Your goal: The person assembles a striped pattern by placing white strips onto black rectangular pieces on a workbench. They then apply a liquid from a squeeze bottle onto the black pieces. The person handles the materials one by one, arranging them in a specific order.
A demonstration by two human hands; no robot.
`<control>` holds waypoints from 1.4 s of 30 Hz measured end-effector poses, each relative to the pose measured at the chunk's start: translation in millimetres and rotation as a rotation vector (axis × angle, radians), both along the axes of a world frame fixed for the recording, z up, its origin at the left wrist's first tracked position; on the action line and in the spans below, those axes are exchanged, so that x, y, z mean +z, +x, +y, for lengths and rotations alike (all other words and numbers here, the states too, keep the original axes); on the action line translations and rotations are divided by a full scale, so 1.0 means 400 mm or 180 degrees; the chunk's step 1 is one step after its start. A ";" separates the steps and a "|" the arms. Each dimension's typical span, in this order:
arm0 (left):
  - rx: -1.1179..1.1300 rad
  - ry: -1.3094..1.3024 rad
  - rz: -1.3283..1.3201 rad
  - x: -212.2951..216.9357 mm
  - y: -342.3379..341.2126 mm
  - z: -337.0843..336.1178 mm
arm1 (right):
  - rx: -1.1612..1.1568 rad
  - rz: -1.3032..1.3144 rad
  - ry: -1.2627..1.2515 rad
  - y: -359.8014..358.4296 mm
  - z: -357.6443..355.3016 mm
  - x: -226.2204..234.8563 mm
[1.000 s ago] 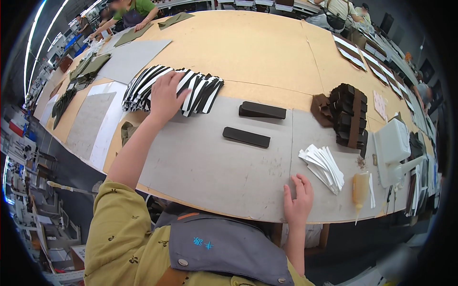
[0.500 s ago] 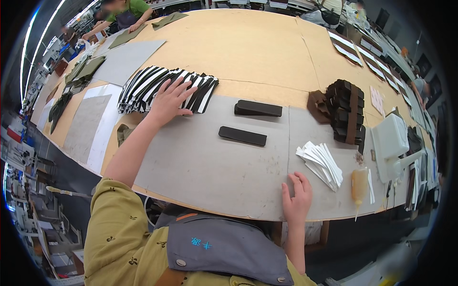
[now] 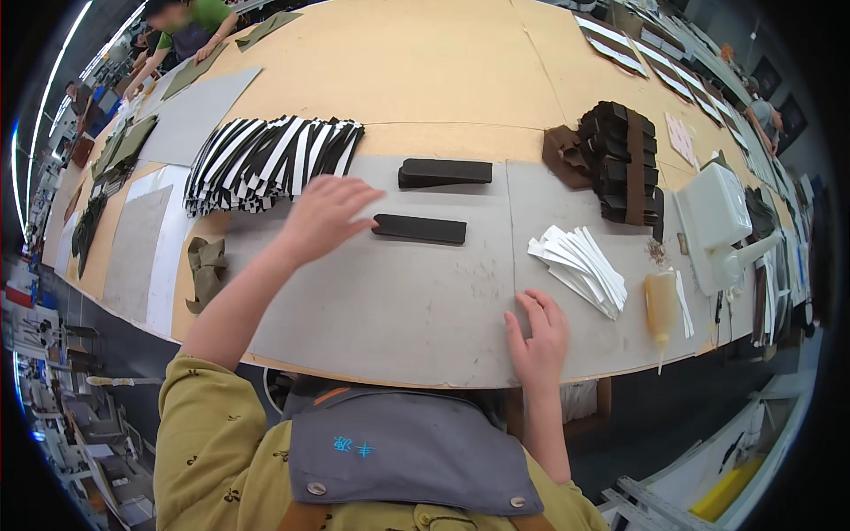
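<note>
Dark brown flat strip (image 3: 419,228) lies on the grey mat (image 3: 390,301), near the middle of the counter (image 3: 416,62), long axis running left-right. Left hand (image 3: 323,215) hovers just left of it, fingers (image 3: 354,190) spread apart, tips nearly at the strip's left end; contact can't be confirmed, hand is motion-blurred. Nothing gripped.

Right hand (image 3: 538,336) is flat on the mat at the near edge of the counter, fingers slightly apart, palm down, holding nothing.

Second dark brown strip (image 3: 444,173), thicker-looking, sits just beyond the first, apart from it. Fanned row of black-and-white striped pieces (image 3: 270,159) lies beyond the left hand, near but not touching. Crumpled olive fabric scrap (image 3: 206,270) sits left of the forearm.

Right side: loose pile of white strips (image 3: 580,265) just beyond the right hand, then an amber glue bottle (image 3: 660,305) lying nozzle toward the near edge. Stack of dark brown pieces (image 3: 620,159) stands further back, with a white machine (image 3: 713,226) to its right.

Another person in a green top (image 3: 190,22) works at the far left end of the counter.
</note>
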State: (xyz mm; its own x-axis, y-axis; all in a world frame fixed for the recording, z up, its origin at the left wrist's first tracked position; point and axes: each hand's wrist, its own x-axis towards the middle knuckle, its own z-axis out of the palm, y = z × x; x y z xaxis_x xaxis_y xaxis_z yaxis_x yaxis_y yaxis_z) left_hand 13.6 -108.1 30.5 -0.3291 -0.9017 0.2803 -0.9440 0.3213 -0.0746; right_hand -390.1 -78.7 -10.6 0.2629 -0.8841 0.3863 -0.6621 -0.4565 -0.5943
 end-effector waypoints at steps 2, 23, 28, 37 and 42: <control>-0.0165 0.0679 0.0479 0.001 -0.103 -0.012 | -0.0077 0.0067 -0.0058 -0.011 -0.001 0.001; -0.0490 -0.0560 0.1006 -0.089 -0.225 0.027 | -0.0018 0.0011 0.0023 -0.021 0.001 -0.006; -0.0329 -0.0724 0.1329 -0.088 -0.242 0.044 | 0.0036 -0.0010 -0.0040 -0.018 -0.005 -0.017; -0.0453 -0.0792 0.1400 -0.081 -0.257 0.078 | 0.0040 0.0035 -0.0067 -0.009 0.000 -0.018; -0.0597 -0.0999 0.0961 -0.082 -0.254 0.114 | 0.0076 -0.0012 -0.0026 -0.008 0.001 -0.018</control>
